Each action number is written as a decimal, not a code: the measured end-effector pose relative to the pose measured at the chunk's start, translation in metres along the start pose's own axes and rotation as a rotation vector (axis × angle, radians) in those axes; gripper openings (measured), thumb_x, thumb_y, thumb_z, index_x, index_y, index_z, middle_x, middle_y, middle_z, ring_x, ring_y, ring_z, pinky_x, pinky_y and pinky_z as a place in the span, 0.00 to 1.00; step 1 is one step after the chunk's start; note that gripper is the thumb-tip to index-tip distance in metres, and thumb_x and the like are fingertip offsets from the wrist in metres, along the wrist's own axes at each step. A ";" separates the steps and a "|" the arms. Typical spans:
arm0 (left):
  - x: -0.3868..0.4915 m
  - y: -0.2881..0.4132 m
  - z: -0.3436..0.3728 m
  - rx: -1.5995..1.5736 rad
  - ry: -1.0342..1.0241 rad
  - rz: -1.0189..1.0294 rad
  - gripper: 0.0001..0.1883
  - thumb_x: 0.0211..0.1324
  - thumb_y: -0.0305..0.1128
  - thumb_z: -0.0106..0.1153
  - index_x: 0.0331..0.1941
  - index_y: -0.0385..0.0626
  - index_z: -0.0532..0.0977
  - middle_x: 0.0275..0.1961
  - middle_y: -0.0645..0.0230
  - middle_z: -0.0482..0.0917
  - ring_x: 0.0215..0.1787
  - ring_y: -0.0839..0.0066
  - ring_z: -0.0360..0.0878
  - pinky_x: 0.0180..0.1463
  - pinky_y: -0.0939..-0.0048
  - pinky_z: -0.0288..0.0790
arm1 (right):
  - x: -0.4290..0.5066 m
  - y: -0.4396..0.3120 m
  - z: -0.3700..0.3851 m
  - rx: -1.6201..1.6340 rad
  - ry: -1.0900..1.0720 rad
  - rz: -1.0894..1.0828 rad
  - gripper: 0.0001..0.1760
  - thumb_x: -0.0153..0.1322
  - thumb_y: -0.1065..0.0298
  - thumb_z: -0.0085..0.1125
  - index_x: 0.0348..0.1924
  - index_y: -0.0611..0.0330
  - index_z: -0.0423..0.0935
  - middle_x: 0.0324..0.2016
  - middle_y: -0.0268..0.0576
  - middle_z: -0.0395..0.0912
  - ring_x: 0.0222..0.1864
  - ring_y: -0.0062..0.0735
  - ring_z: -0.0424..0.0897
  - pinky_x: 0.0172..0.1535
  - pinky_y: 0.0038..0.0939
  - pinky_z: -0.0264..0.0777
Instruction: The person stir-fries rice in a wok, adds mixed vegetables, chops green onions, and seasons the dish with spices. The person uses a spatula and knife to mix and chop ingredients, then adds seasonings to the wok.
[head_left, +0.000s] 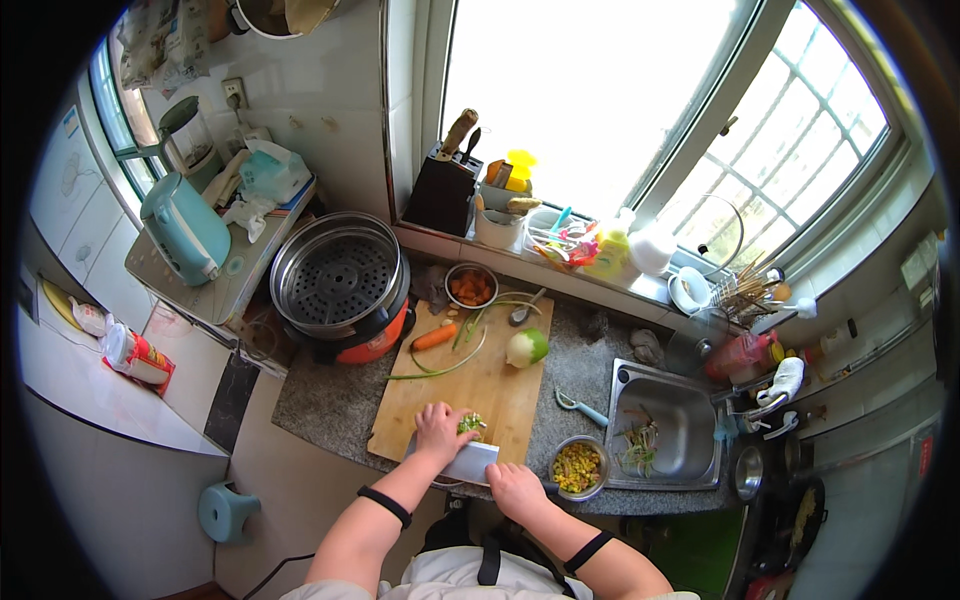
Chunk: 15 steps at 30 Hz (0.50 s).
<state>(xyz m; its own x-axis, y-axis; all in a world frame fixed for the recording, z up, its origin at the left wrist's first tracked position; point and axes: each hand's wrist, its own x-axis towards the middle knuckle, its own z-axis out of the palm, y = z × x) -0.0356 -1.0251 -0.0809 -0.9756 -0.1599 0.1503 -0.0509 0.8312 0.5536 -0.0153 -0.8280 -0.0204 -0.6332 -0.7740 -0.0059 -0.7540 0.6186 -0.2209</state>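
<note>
My right hand (516, 489) grips a cleaver (472, 462) near its handle, the broad blade lying over the front edge of a bamboo cutting board (510, 390). My left hand (439, 433) rests beside the blade, its fingers against a small heap of chopped green onion (471, 426); whether it holds any is hidden. Farther back on the board lie a carrot (433, 337), long green onion stalks (427, 373), a green-and-white radish (526, 348) and a metal spoon (519, 316). A metal bowl of orange chunks (471, 286) stands at the board's back edge.
Right of the board are a peeler (581, 407), a metal bowl of chopped yellow and green food (577, 468) and a sink (679, 427) with vegetable scraps (639, 448). A steamer pot (337, 277) stands at left. A knife block (441, 191) is on the sill.
</note>
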 end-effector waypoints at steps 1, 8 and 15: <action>0.005 -0.005 0.004 -0.004 0.017 -0.021 0.20 0.48 0.51 0.69 0.44 0.57 0.81 0.41 0.70 0.75 0.51 0.65 0.69 0.54 0.58 0.60 | -0.002 0.001 0.000 -0.011 -0.011 -0.003 0.03 0.67 0.69 0.52 0.32 0.57 0.69 0.26 0.41 0.75 0.31 0.41 0.79 0.36 0.39 0.73; 0.005 -0.026 0.012 -0.123 -0.067 -0.094 0.15 0.53 0.47 0.66 0.41 0.54 0.80 0.38 0.72 0.78 0.48 0.69 0.73 0.53 0.60 0.59 | -0.012 0.008 -0.003 0.017 -0.034 0.020 0.04 0.67 0.69 0.52 0.33 0.57 0.69 0.26 0.41 0.76 0.32 0.41 0.80 0.36 0.39 0.72; -0.006 -0.014 0.003 -0.057 -0.043 0.025 0.16 0.47 0.44 0.70 0.39 0.54 0.80 0.36 0.73 0.79 0.48 0.69 0.73 0.54 0.61 0.58 | -0.010 0.009 -0.015 0.052 -0.067 0.008 0.04 0.67 0.70 0.52 0.34 0.58 0.70 0.28 0.44 0.78 0.34 0.44 0.81 0.37 0.42 0.74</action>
<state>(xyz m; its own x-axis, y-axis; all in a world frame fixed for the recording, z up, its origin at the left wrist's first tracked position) -0.0295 -1.0336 -0.0921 -0.9848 -0.1151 0.1303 -0.0150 0.8031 0.5956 -0.0185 -0.8122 -0.0080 -0.6246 -0.7775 -0.0725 -0.7380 0.6181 -0.2707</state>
